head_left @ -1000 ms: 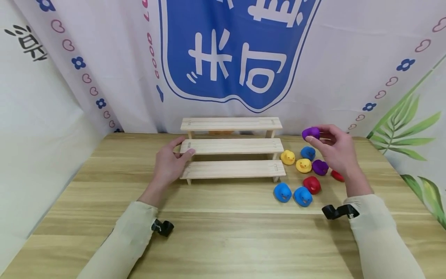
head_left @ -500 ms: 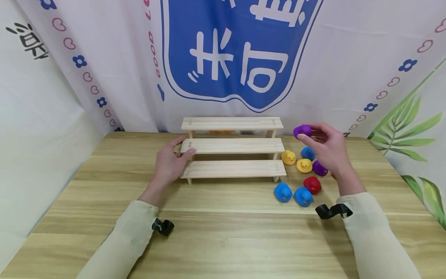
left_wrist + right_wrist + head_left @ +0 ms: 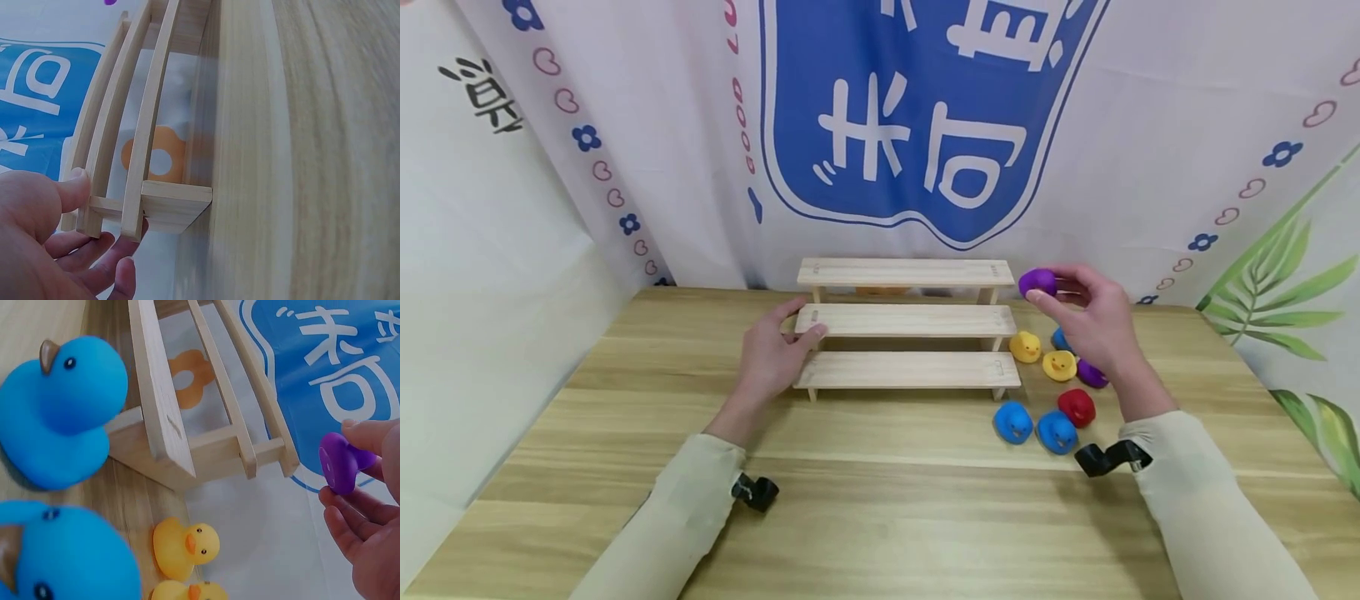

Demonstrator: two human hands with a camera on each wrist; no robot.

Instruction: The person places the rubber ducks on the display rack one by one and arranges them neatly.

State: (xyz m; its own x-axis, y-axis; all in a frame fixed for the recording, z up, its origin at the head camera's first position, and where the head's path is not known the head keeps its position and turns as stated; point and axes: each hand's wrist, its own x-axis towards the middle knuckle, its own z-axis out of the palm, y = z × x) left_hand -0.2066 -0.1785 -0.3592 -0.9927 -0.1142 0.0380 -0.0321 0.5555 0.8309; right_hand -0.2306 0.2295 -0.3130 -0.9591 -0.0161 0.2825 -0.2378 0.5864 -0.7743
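A three-tier wooden display rack (image 3: 906,320) stands at the back of the table. My left hand (image 3: 772,354) grips the left end of its middle board, thumb on top; in the left wrist view the fingers (image 3: 100,259) curl beneath the boards. Between thumb and fingers, my right hand (image 3: 1097,321) pinches a purple rubber duck (image 3: 1037,283), held up just beyond the right end of the top board. The right wrist view shows this duck (image 3: 339,464) tipped, its flat base facing the rack. All three boards are bare.
Right of the rack sit yellow ducks (image 3: 1025,347), a red duck (image 3: 1077,408), blue ducks (image 3: 1013,422) and another purple duck (image 3: 1091,374), partly hidden by my right hand. A printed white curtain (image 3: 700,167) hangs right behind the table (image 3: 880,517).
My right hand has carried the purple duck left, closer to the top board. My left hand keeps its grip on the rack. The head view has shifted slightly.
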